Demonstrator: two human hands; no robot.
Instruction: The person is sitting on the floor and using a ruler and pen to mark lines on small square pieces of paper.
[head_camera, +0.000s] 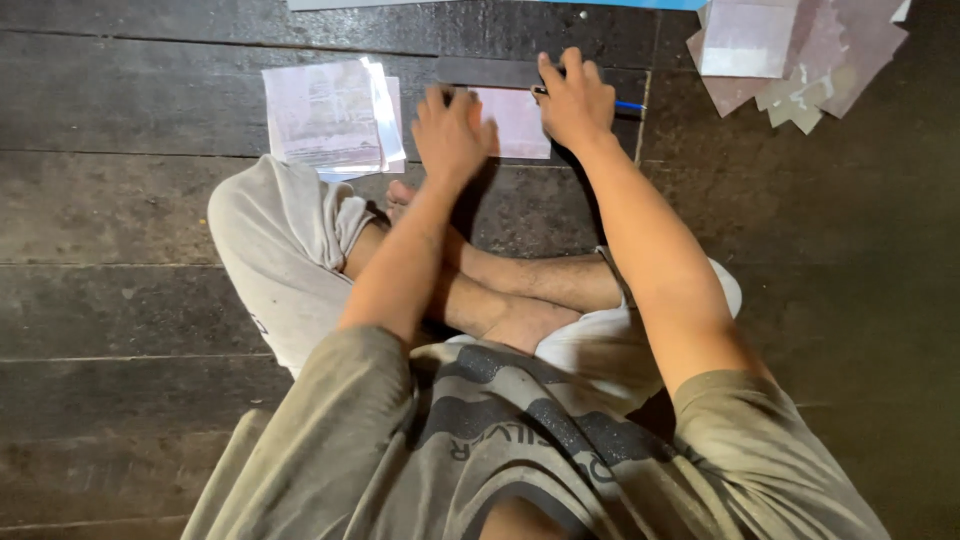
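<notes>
From the head camera, the left hand (452, 130) lies flat, fingers spread, pressing a pale pink sheet (518, 125) onto the dark plank floor (120, 310). Just right of it, the right hand (574, 100) is closed around a blue-tipped pen (628, 105) at the sheet's upper edge. A stack of sheets (325, 115) lies left of the left hand; loose pink scraps (800, 55) lie well right.

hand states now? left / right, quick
Left hand: open, palm pressed flat on the pale sheet on the floor.
Right hand: closed on a blue pen, at the sheet's top edge.
</notes>
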